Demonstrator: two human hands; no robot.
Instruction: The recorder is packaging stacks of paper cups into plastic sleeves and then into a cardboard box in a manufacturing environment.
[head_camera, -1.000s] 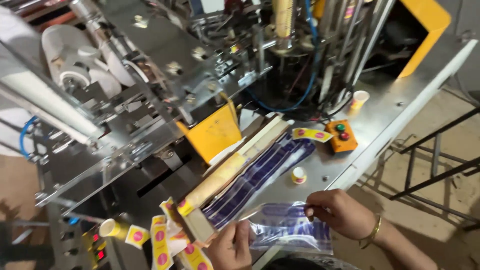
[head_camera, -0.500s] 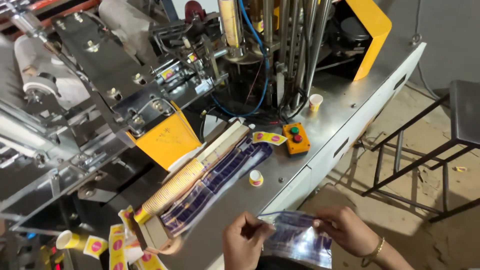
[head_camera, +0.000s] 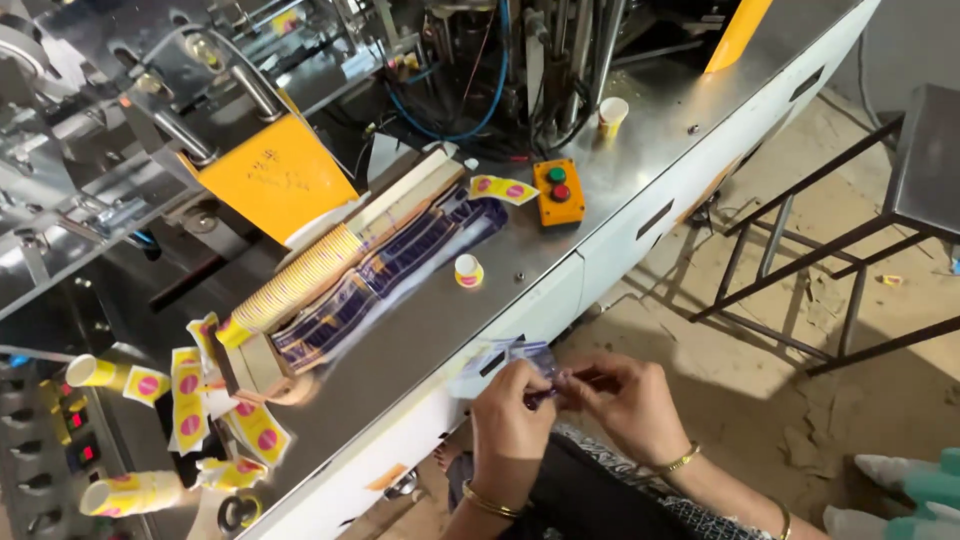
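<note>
My left hand (head_camera: 512, 412) and my right hand (head_camera: 622, 400) meet in front of the steel machine table (head_camera: 640, 170), both pinching a clear plastic sleeve with purple print (head_camera: 505, 360). The sleeve is bunched between the fingers at the table's front edge. A long stack of yellow paper cups (head_camera: 295, 280) lies on its side in a trough, with a filled purple-printed sleeve of cups (head_camera: 385, 270) beside it. A single small cup (head_camera: 468, 270) stands on the table near them.
An orange button box (head_camera: 558, 192) with green and red buttons sits mid-table, with a cup (head_camera: 612, 115) behind it. Flat yellow cup blanks (head_camera: 190, 395) and loose cups (head_camera: 130, 492) lie at the left. A metal-framed stool (head_camera: 860, 230) stands on the dirt floor at right.
The view has swung left and down. My hands pulled the sleeve off the table toward me and gathered it from spread flat into a bunch between the fingers.
</note>
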